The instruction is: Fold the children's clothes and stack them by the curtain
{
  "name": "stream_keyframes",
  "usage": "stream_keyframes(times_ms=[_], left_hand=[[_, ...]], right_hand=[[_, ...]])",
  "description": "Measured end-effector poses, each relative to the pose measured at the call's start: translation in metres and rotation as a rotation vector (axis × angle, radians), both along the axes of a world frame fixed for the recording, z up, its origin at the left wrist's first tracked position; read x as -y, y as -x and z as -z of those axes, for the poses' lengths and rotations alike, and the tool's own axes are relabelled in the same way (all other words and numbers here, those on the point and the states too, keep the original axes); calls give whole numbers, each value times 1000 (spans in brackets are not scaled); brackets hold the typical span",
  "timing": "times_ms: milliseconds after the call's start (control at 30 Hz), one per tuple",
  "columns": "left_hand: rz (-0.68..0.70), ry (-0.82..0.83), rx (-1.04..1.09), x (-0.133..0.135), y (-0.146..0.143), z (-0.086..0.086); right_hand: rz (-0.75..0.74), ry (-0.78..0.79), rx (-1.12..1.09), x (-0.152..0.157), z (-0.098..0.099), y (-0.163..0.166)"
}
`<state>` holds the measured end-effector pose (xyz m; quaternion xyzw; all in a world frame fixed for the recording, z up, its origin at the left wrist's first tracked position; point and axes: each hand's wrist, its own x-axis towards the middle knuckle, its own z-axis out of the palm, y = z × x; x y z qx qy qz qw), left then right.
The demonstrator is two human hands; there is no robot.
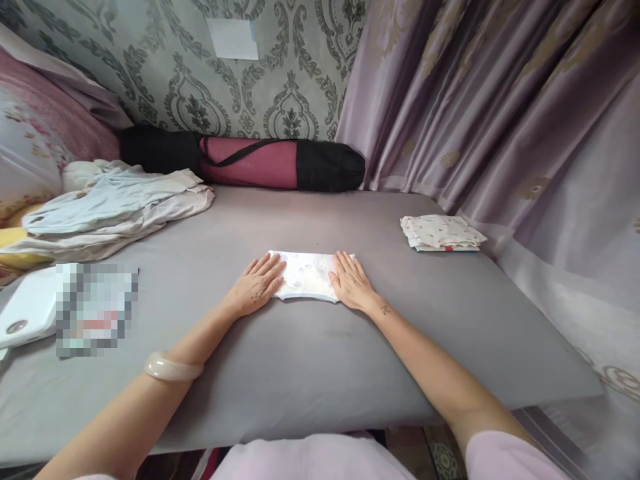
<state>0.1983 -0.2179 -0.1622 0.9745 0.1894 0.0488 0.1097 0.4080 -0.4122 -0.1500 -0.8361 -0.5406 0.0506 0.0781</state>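
A small white folded cloth [307, 277] with a faint print and a pale blue lower edge lies flat in front of me. My left hand [256, 283] rests palm down on its left end, fingers stretched out. On the right end my right hand [351, 280] also lies flat, its fingers extended over the fabric. Neither hand grips the cloth. What kind of garment or cloth it is, I cannot tell from the fold.
A grey-covered surface [310, 367] spreads beneath. Folded printed cloths [443, 231] sit at right, by the curtain [400, 100]. Loose clothes [115, 203] lie at left, near a white device [35, 303] and a blurred-out item [97, 310]. A black-and-pink rolled bag [250, 162] lies along the wall.
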Motion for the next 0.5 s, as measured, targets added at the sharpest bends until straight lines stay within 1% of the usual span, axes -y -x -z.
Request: stream_keyframes(times_ms=[67, 167, 233, 300, 333, 400, 467, 500], left_hand=[[2, 7, -24, -2, -1, 0], [29, 60, -21, -7, 0, -2], [48, 114, 41, -10, 1, -5], [8, 175, 146, -11, 2, -9], [-42, 207, 187, -12, 3, -12], [-202, 260, 211, -14, 4, -17], [-381, 298, 164, -18, 3, -20], [-447, 317, 139, -21, 1, -21]], right_hand=[[-4, 6, -28, -2, 0, 0], [-20, 10, -133, -3, -6, -4], [-30, -20, -220, -1, -10, -9], [-3, -105, -278, 6, -14, -14], [37, -160, -291, 10, -15, -16], [163, -241, -303, 21, -20, -20], [296, -237, -324, 32, -27, -21], [350, -215, -336, 37, -30, -22]])
